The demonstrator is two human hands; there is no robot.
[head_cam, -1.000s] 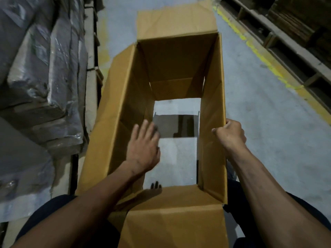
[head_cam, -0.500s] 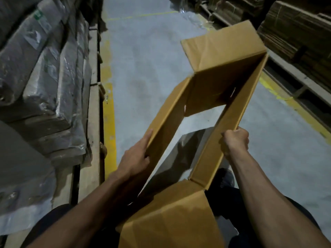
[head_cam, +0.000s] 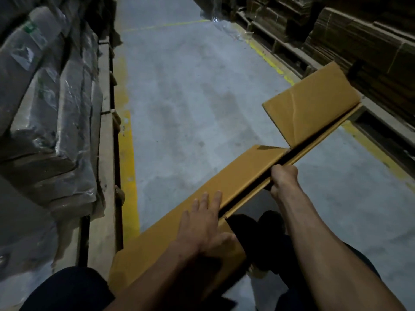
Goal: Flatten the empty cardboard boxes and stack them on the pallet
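A brown cardboard box (head_cam: 242,173) is squashed almost flat and runs diagonally from my lap up to the right. Only a dark slit shows between its two walls. My left hand (head_cam: 202,221) lies flat on its upper panel with straight fingers. My right hand (head_cam: 283,179) grips the box's right edge in a fist. One far flap (head_cam: 312,104) stands open at the box's upper end. A wooden pallet (head_cam: 289,50) under stacked cardboard runs along the right side.
Plastic-wrapped bundles (head_cam: 45,108) lie stacked on a wooden pallet (head_cam: 104,153) at the left. Flattened cardboard stacks (head_cam: 359,41) line the right. A grey concrete aisle (head_cam: 190,97) with yellow floor lines (head_cam: 129,176) runs between them.
The box went from an open rectangle to a skewed shape and is now nearly flat. My left hand moved from inside the box onto its outer panel. My right hand kept its grip.
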